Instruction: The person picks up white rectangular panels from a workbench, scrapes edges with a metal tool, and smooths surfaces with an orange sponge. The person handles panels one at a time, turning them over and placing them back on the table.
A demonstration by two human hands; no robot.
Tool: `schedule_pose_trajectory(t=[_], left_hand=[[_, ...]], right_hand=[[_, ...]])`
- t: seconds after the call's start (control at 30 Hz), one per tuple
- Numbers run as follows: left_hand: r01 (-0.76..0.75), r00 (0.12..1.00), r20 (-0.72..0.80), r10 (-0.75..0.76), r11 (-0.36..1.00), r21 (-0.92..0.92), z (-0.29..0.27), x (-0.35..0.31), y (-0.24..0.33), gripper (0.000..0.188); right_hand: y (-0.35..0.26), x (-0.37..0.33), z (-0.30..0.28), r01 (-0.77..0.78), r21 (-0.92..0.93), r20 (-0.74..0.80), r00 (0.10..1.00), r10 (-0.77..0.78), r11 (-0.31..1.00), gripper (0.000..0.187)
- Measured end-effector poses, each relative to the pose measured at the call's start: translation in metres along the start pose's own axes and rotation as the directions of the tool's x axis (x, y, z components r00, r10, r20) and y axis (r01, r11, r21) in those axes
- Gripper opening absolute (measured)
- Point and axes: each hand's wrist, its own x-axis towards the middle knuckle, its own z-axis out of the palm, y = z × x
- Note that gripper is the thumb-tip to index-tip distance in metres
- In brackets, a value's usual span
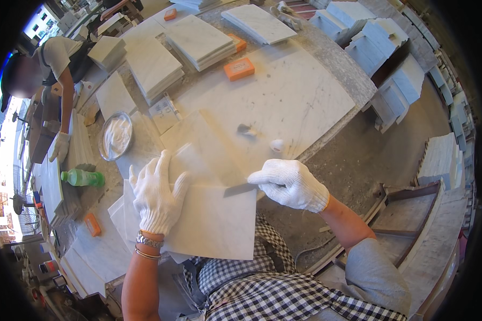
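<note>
My left hand (156, 195), in a white knit glove, lies with fingers spread on a pale marble tile (219, 230) at the table's near edge. Other tiles lie under and behind it. Closed in a pinch, my gloved right hand (292, 184) grips a thin flat blade (238, 189), like a scraper, which rests at the tile's far right edge. The blade's handle is hidden in the glove. Beyond the right hand, a small white lump (277, 145) and a dark-and-white scrap (246, 130) sit on a large marble slab (305, 101).
A round metal bowl (117, 136) of white paste and a green bottle (83, 177) stand left. Tile stacks (151, 67) and orange blocks (239, 69) occupy the far side. A co-worker's gloved hand (60, 146) touches tiles at left. Stone pieces (393, 91) stand right, beyond the table edge.
</note>
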Motion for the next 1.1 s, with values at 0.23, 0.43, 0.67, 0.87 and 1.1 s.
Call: schedule_pose_trajectory(t=[0.23, 0.43, 0.67, 0.87, 1.1], left_hand=[[-0.009, 1.000, -0.008, 0.008, 1.000, -0.005, -0.001, 0.000, 0.001, 0.064], [0.008, 1.000, 0.006, -0.008, 1.000, -0.008, -0.002, 0.000, 0.003, 0.063], [0.014, 1.000, 0.013, -0.014, 1.000, -0.002, -0.008, 0.004, 0.008, 0.061], [-0.005, 0.999, -0.048, 0.005, 1.000, -0.002, 0.000, -0.002, 0.003, 0.062], [0.022, 0.996, -0.080, -0.029, 0.996, -0.087, 0.000, -0.003, 0.002, 0.065]], right_hand=[[0.002, -0.021, -0.018, -0.069, -0.053, 0.088, 0.993, 0.074, 0.996, 0.023], [-0.011, -0.043, -0.050, -0.171, 0.120, 0.044, 0.985, 0.167, 0.978, 0.022], [-0.005, -0.008, -0.012, -0.066, 0.041, -0.048, 0.996, 0.068, 0.997, 0.021], [0.002, -0.005, 0.002, -0.028, -0.108, -0.009, 1.000, 0.027, 0.994, 0.016], [-0.011, -0.026, -0.030, -0.067, -0.011, 0.138, 0.988, 0.068, 0.998, 0.015]])
